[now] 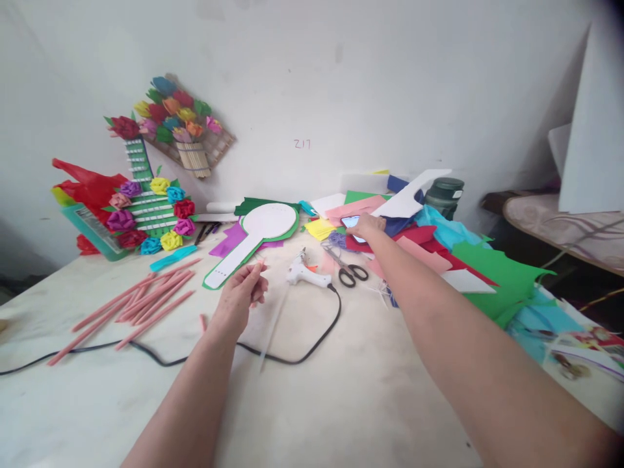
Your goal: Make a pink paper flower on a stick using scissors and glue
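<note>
My left hand (245, 287) is above the table beside the handle of a white paddle-shaped cutout with a green border (269, 222). Its thumb and fingers are pinched together, and what they hold is too small to make out. Stretched out to the back, my right hand (368, 225) is closed at a smartphone (350, 221) with a lit screen, covering part of it. Between my hands lie a white glue gun (307, 272) and a pair of dark-handled scissors (350, 270). A clear glue stick (273, 318) is on the table near my left hand.
Several pink rolled sticks (151, 299) lie at left, crossing a black cord (312, 354). Behind them stands a flower-covered guitar shape (153, 208); a flower bouquet (178, 117) hangs on the wall. Coloured sheets (487, 273) pile up at right, with a dark green bottle (443, 195) behind.
</note>
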`<action>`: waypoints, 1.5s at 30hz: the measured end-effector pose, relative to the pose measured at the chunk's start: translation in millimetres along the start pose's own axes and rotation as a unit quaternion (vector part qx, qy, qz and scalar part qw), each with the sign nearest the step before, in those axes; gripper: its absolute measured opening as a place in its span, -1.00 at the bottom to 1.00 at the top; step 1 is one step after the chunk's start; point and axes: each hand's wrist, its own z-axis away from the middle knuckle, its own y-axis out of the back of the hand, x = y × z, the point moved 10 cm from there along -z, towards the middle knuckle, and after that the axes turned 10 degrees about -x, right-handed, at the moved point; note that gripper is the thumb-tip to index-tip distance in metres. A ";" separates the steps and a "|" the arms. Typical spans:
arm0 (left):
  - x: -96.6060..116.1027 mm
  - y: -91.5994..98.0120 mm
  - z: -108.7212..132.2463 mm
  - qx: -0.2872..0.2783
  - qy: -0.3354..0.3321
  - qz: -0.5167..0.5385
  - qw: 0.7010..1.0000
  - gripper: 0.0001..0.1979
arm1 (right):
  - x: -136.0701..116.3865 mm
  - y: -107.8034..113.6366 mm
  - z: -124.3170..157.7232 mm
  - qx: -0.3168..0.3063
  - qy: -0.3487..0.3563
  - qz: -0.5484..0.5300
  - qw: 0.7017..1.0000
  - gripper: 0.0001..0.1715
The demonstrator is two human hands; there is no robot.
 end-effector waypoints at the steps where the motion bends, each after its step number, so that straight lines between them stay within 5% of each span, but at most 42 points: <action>1: 0.8 -0.3 0.3 0.000 0.000 0.000 1.000 -0.62 | 0.0 -0.1 0.7 -0.001 -0.001 -0.001 1.000 -0.26; 5: 3.6 -1.3 1.4 0.002 0.001 -0.002 1.000 -0.61 | -2.7 -1.8 6.8 -0.016 0.006 0.017 1.000 -0.34; 10: 5.5 -5.9 3.2 -0.011 -0.002 -0.003 1.000 -0.59 | -26.7 20.2 37.3 0.066 0.096 0.048 0.992 -0.54; 18: 4.8 -15.9 5.5 -0.044 0.000 0.024 0.999 -0.60 | -41.3 -29.1 109.1 -0.199 0.166 0.124 0.958 -0.71; 25: -1.1 -16.8 3.9 -0.062 0.005 0.032 0.998 -0.58 | -37.2 -37.1 131.4 -0.132 0.161 0.146 0.967 -0.57; 28: 1.6 -20.6 3.7 -0.089 -0.016 0.034 0.995 -0.58 | -29.2 -30.1 128.0 -0.134 0.150 0.106 0.974 -0.62; 32: 6.9 -21.8 5.7 -0.094 -0.032 0.032 0.995 -0.58 | -13.7 -27.6 137.8 -0.222 0.144 0.002 0.964 -0.87; 35: 10.6 -23.4 8.1 -0.098 -0.038 0.022 0.994 -0.59 | -2.1 -15.1 152.3 -0.219 0.141 -0.121 0.958 -0.79; 39: 10.1 -22.7 9.5 -0.100 -0.036 0.022 0.994 -0.60 | -2.5 -10.2 172.0 -0.255 0.168 -0.278 0.911 -0.64; 45: 10.1 -17.8 8.1 -0.102 -0.054 0.050 0.992 -0.64 | -56.8 -0.4 191.2 -0.286 0.296 -0.385 0.826 -0.60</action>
